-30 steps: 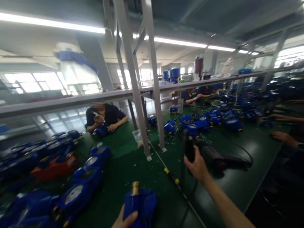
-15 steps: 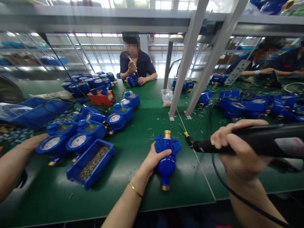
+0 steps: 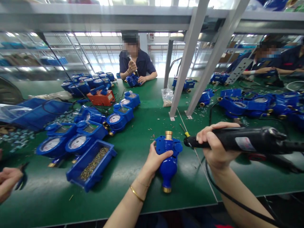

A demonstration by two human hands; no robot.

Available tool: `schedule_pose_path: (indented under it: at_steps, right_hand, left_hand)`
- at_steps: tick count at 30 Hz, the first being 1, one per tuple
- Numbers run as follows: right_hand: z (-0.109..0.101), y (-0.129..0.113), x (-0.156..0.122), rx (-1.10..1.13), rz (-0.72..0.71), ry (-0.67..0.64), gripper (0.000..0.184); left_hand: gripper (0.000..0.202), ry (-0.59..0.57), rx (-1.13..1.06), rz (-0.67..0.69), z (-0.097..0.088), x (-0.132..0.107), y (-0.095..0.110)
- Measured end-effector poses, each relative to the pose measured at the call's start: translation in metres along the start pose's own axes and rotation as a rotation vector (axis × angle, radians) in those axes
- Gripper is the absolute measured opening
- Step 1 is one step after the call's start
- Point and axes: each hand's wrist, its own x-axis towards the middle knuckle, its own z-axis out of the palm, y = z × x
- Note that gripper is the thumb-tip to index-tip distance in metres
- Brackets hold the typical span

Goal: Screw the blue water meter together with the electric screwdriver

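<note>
One blue meter, its screwing seemingly under way and unfinished.
It lies dial hidden on the green table, near middle, the left hand wrapped around its left side; the right hand's fingers grip a black power screwdriver, tip at the meter's right side. Whether any screw is already in, I cannot tell.

We're in a factory assembly rm, w/ a long green workbench, rows of similar blue meters, 1 bin of tiny metal pcs, a corded power tool, a co-worker opp. & storage racks behind.
</note>
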Motion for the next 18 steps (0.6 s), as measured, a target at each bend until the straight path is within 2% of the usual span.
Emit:
schedule_pose_path:
  at_steps: [2, 4, 6, 13, 16, 18]
  right_hand:
    - [-0.001, 0.002, -0.002, -0.011, -0.035, -0.022, 0.024]
    - [-0.001, 0.003, -0.004, 0.004, -0.079, -0.052, 0.024]
    - [-0.002, 0.004, -0.005, 0.032, -0.1, -0.077, 0.025]
    - [-0.003, 0.009, -0.011, -0.011, -0.093, -0.071, 0.026]
    - [-0.001, 0.015, -0.013, -0.047, -0.075, -0.121, 0.028]
    - [0.001, 0.024, -0.013, -0.05, -0.052, -0.137, 0.027]
  left_hand:
    - [0.102, 0.079, 0.156, 0.075, 0.003, 0.0, 0.007]
    - [0.082, 0.143, 0.335, 0.149, 0.005, 0.0, 0.016]
    - [0.07, 0.196, 0.481, 0.179, 0.007, 0.0, 0.025]
    - [0.061, 0.278, 0.744, 0.123, 0.017, -0.009, 0.042]
    - [0.062, 0.265, 0.762, 0.122, 0.02, -0.012, 0.042]
    - [0.063, 0.24, 0.699, 0.149, 0.019, -0.012, 0.037]
